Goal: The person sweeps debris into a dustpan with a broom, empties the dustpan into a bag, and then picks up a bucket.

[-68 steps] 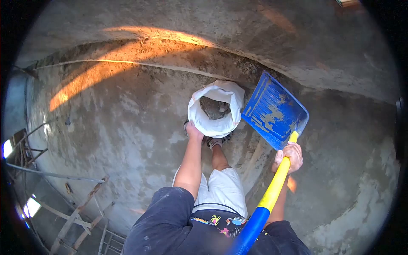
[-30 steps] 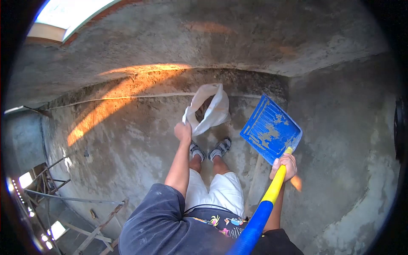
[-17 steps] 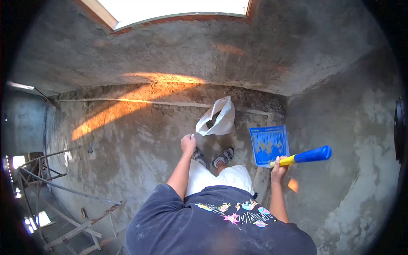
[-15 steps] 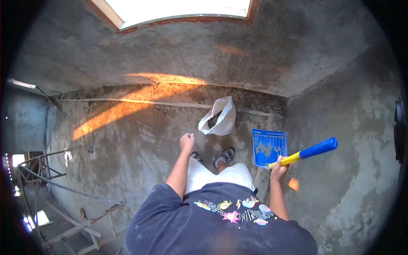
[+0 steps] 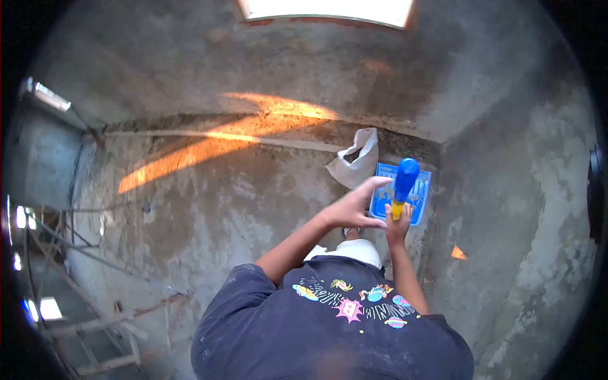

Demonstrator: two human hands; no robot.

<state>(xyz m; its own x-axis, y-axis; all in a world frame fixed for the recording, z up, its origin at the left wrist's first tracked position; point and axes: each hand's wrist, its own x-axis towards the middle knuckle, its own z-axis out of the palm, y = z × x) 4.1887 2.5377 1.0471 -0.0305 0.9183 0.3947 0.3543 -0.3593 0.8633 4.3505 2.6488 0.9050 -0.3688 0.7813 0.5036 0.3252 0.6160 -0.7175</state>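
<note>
My right hand (image 5: 398,227) is closed round the yellow part of the handle of a shovel (image 5: 420,197). Its blue grip end points up toward the camera, and its broad blue blade, smeared with grey dirt, is lower down beyond my hands. My left hand (image 5: 358,206) is just left of the handle, thumb and fingers spread apart, with nothing in it. A white sack (image 5: 362,166) with an open mouth stands on the floor just left of the blade. What is inside the sack is too dark to make out.
A rough grey wall (image 5: 304,69) with a bright window (image 5: 329,9) rises ahead, and another wall (image 5: 506,209) is on the right. Wooden and metal scaffolding (image 5: 126,316) stands at the left. An orange sunlit streak (image 5: 183,164) crosses the concrete floor (image 5: 209,221).
My left hand has moved right toward the handle and opened from a fist. My right hand has swung the shovel handle from pointing right to pointing upward. The view has shifted slightly.
</note>
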